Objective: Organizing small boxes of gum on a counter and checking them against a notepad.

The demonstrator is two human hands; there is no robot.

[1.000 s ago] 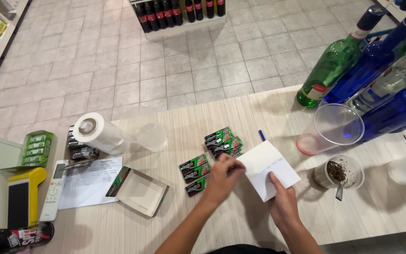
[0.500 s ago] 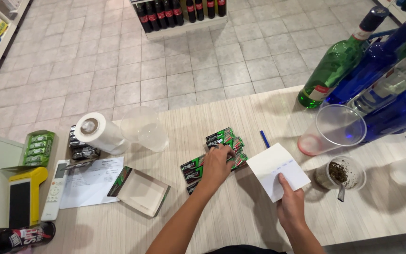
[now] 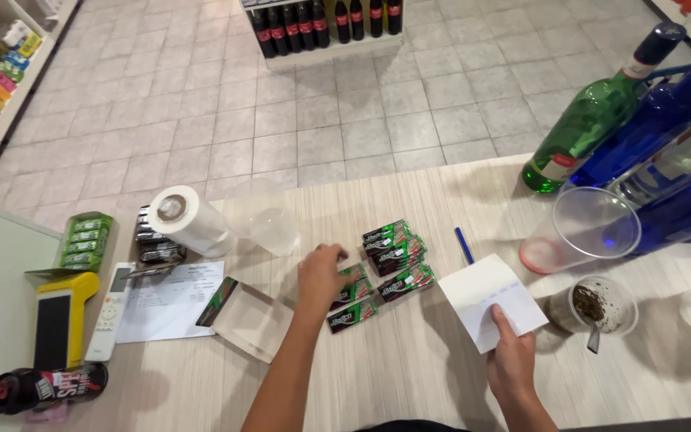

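Note:
Several small black-and-green gum packs (image 3: pixel 393 248) lie in a loose group on the pale wooden counter (image 3: pixel 409 376). My left hand (image 3: pixel 321 274) rests on the packs at the group's left side, fingers curled over them. My right hand (image 3: pixel 509 360) pins the near corner of a white slip of paper (image 3: pixel 489 300) to the counter, thumb on top. A blue pen (image 3: pixel 464 245) lies just behind the paper. An open, empty cardboard display box (image 3: pixel 248 318) sits left of the packs.
A clear plastic cup (image 3: pixel 585 228), a small cup with a spoon (image 3: pixel 597 306), and green and blue bottles (image 3: pixel 593 120) crowd the right. At left are a white paper roll (image 3: pixel 189 220), a printed sheet (image 3: pixel 171 300), a remote (image 3: pixel 109 312), and a yellow card terminal (image 3: pixel 57 320).
My left hand has moved left from the white paper onto the gum packs. My right hand has slid back to the paper's near corner.

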